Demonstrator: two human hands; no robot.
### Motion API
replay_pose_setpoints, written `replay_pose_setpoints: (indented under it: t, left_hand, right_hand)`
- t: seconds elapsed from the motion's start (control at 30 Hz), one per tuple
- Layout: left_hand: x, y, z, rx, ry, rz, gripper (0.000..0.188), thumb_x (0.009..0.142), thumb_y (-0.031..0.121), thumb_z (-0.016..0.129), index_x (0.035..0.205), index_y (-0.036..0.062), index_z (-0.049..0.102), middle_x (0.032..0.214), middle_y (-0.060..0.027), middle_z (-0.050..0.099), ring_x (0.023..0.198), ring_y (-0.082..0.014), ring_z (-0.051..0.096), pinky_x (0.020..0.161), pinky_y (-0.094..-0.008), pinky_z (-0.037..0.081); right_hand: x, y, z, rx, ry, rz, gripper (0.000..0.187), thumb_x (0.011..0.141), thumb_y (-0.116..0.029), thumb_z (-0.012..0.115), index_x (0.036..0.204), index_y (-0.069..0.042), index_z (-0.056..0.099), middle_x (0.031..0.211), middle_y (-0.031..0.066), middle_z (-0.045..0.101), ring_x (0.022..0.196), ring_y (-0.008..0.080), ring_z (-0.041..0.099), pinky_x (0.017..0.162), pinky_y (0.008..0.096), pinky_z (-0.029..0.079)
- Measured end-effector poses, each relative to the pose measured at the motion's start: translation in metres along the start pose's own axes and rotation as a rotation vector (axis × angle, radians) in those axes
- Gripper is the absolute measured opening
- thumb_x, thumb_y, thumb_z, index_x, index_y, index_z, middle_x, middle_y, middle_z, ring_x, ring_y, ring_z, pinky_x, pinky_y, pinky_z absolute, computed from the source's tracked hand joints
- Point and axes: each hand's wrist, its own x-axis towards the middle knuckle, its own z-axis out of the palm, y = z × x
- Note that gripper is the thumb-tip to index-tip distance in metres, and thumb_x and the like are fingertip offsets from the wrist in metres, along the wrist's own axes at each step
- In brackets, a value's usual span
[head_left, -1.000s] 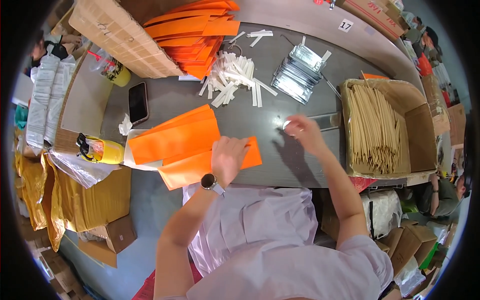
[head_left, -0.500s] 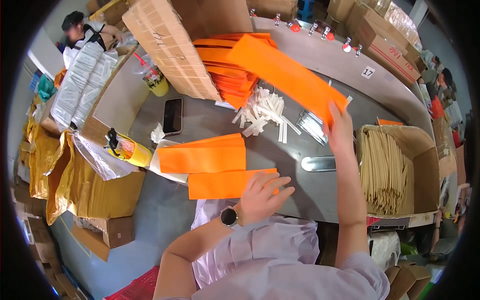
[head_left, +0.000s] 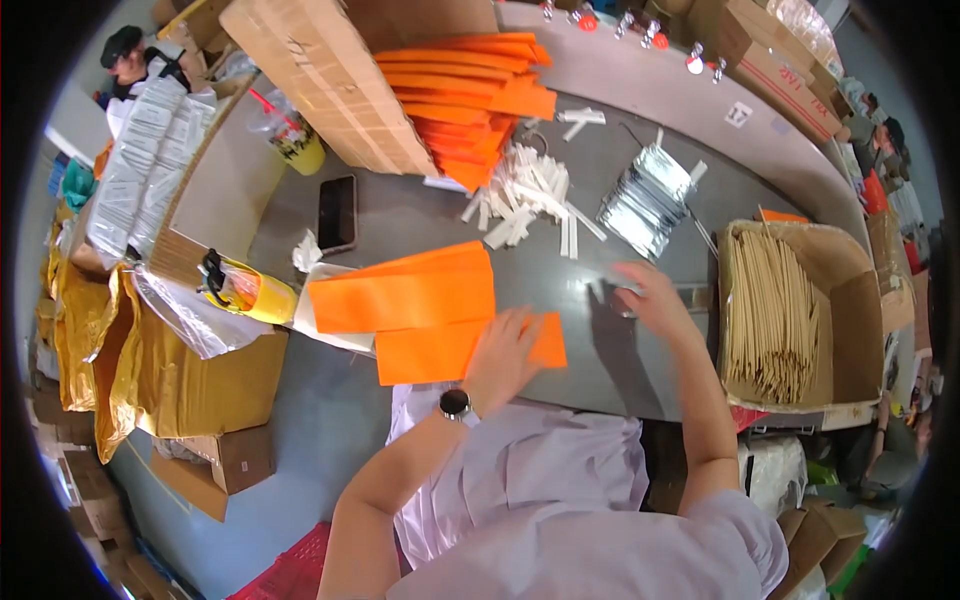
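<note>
Right hand point(head_left: 650, 298) has dropped down by the shiny flat tool point(head_left: 696, 298), too blurry to tell if it's gripping, while the left hand point(head_left: 503, 352) spreads ungripped over the orange strip point(head_left: 422, 353) at the desk's point(head_left: 540, 394) near edge, probably to stop it sliding.

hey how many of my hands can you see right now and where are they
2. Your left hand lies on the lower orange sheet; your right hand, blurred, is over the grey table. Neither is hidden.
</note>
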Motion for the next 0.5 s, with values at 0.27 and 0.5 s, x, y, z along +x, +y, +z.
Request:
replay_pose_setpoints:
  t: [0.27, 0.5]
  left_hand:
    - [0.014, -0.007, 0.016, 0.088, 0.058, -0.025, 0.067, 0.079, 0.03, 0.071, 0.134, 0.0023, 0.044, 0.128, -0.0141, 0.047, 0.119, -0.0321, 0.043, 0.102, -0.0435, 0.035]
    - [0.012, -0.004, 0.011, -0.023, 0.112, 0.039, 0.059, 0.075, 0.022, 0.075, 0.125, 0.0041, 0.052, 0.121, -0.0125, 0.051, 0.112, -0.0319, 0.046, 0.096, -0.0428, 0.039]
  right_hand:
    - [-0.069, 0.024, -0.014, -0.565, 0.117, 0.041, 0.048, 0.073, 0.006, 0.054, 0.12, -0.002, 0.055, 0.112, 0.0182, 0.055, 0.108, 0.0356, 0.053, 0.092, 0.0429, 0.043]
    - [-0.059, 0.035, -0.002, -0.566, 0.136, 0.045, 0.041, 0.079, 0.002, 0.052, 0.12, -0.003, 0.055, 0.11, 0.0175, 0.054, 0.108, 0.0343, 0.052, 0.09, 0.0433, 0.041]
